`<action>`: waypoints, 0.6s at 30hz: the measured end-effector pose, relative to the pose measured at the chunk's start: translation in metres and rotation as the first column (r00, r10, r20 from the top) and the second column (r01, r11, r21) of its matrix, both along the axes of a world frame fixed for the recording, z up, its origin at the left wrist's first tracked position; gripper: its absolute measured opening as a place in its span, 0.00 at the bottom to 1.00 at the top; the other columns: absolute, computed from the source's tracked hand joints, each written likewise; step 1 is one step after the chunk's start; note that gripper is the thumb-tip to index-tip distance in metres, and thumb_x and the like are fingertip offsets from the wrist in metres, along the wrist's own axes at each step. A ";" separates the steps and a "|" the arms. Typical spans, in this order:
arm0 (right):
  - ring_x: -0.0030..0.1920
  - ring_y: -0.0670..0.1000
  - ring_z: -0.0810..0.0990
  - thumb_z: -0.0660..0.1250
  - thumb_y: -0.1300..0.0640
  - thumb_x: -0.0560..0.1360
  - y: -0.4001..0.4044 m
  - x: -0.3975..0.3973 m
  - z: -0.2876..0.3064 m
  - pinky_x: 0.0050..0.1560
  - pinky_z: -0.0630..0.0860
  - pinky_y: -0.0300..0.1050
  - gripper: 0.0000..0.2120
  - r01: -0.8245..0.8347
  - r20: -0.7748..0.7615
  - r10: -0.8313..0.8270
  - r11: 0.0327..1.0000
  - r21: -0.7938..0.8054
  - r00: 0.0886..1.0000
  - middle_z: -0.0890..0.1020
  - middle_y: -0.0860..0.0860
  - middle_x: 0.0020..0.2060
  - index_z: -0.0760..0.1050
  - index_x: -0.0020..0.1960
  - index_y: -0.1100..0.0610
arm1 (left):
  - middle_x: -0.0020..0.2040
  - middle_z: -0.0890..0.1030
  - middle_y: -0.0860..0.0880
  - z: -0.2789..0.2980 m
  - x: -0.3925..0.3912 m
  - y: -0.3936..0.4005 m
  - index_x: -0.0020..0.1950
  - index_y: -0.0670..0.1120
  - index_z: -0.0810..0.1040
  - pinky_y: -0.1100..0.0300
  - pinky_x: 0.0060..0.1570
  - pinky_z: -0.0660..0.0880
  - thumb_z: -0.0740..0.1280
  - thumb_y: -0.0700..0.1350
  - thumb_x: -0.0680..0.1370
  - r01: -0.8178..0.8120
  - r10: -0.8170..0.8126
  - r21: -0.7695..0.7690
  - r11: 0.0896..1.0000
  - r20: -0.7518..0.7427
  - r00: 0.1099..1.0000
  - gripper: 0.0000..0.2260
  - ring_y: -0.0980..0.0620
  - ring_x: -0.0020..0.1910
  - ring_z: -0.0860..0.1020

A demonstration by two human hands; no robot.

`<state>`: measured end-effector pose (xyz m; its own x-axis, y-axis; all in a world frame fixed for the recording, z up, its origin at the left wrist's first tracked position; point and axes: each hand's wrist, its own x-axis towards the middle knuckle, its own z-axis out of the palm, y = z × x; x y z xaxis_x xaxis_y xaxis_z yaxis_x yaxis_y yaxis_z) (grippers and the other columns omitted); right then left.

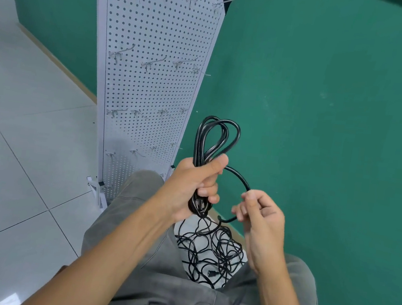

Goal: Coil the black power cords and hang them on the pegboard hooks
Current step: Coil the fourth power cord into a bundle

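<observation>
My left hand grips a partly coiled black power cord; its loops stand up above my fist and the plug end sticks out below it. From the fist a free strand arcs right to my right hand, which pinches it between thumb and fingertips. A tangled pile of black cords lies on the floor between my knees. The white pegboard stands upright to the left of the coil, with several bare metal hooks in rows.
A green wall runs behind and to the right of the pegboard. Pale floor tiles spread to the left. My grey-trousered legs fill the lower middle. The pegboard's white feet rest on the floor.
</observation>
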<state>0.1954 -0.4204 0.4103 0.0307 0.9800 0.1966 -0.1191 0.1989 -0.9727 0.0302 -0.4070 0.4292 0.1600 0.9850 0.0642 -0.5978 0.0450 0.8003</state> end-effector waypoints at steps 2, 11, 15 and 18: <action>0.33 0.48 0.72 0.72 0.46 0.71 -0.002 -0.003 0.009 0.48 0.79 0.45 0.16 -0.030 -0.133 0.029 1.000 -0.007 0.991 0.72 0.49 0.30 0.74 0.42 0.58 | 0.26 0.57 0.51 -0.004 0.005 0.000 0.38 0.48 0.66 0.61 0.26 0.67 0.72 0.49 0.76 -0.031 0.031 0.011 0.999 -0.103 0.994 0.16 0.55 0.22 0.59; 0.60 0.47 0.79 0.63 0.37 0.79 0.004 -0.013 0.040 0.67 0.75 0.59 0.13 0.173 0.021 -0.173 0.985 0.026 0.985 0.78 0.50 0.69 0.79 0.44 0.44 | 0.26 0.61 0.51 -0.023 0.046 -0.008 0.56 0.32 0.75 0.61 0.25 0.65 0.63 0.53 0.85 -0.009 0.036 0.072 0.997 -0.378 0.925 0.21 0.52 0.23 0.61; 0.51 0.49 0.82 0.63 0.32 0.72 0.009 -0.012 0.042 0.60 0.76 0.70 0.17 0.231 0.067 -0.235 0.971 0.057 0.970 0.85 0.48 0.49 0.77 0.42 0.45 | 0.24 0.67 0.51 -0.024 0.046 -0.009 0.35 0.51 0.74 0.59 0.27 0.66 0.64 0.54 0.84 0.032 0.078 0.195 0.980 -0.526 0.847 0.18 0.52 0.22 0.66; 0.61 0.53 0.83 0.63 0.35 0.75 0.010 -0.013 0.045 0.60 0.76 0.71 0.13 0.246 0.096 -0.258 0.961 0.123 0.961 0.85 0.50 0.50 0.74 0.39 0.42 | 0.25 0.72 0.47 -0.023 0.044 -0.006 0.29 0.54 0.75 0.53 0.32 0.71 0.67 0.53 0.83 0.097 0.067 0.211 0.973 -0.656 0.751 0.21 0.49 0.24 0.71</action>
